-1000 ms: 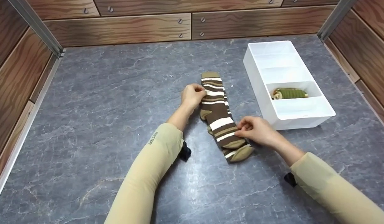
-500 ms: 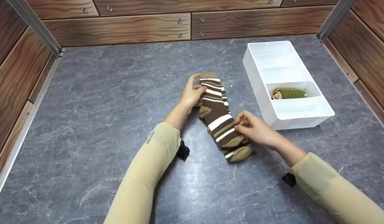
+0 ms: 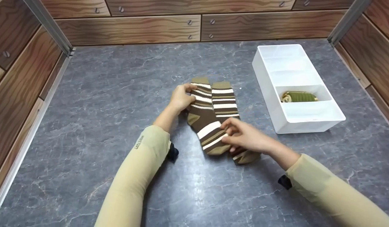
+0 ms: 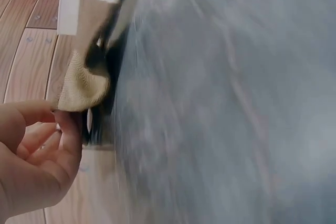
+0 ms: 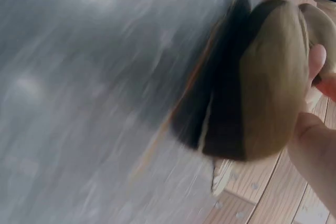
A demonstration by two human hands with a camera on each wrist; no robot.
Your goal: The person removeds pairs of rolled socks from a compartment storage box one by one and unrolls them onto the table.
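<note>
Two brown socks with white and tan stripes lie side by side in the head view. My left hand (image 3: 181,99) pinches the left sock (image 3: 204,115) by its outer edge near the tan cuff. At that sock's toe end, my right hand (image 3: 246,135) pinches its right edge. The other sock (image 3: 224,101) lies flat to the right, its lower part covered by my right hand and the first sock. The left wrist view shows my thumb and finger by the tan heel (image 4: 84,87). A blurred tan toe (image 5: 273,77) is between my fingers in the right wrist view.
A white divided box (image 3: 268,91) stands on the right of the grey marbled table (image 3: 118,94). One of its compartments holds a rolled green striped bundle (image 3: 300,96). Wood-patterned panels (image 3: 134,30) wall in the back and sides.
The upper sock has moved left off the other one, so the two now lie side by side. Both hands have shifted left with it; the left hand regripped near the cuff.
</note>
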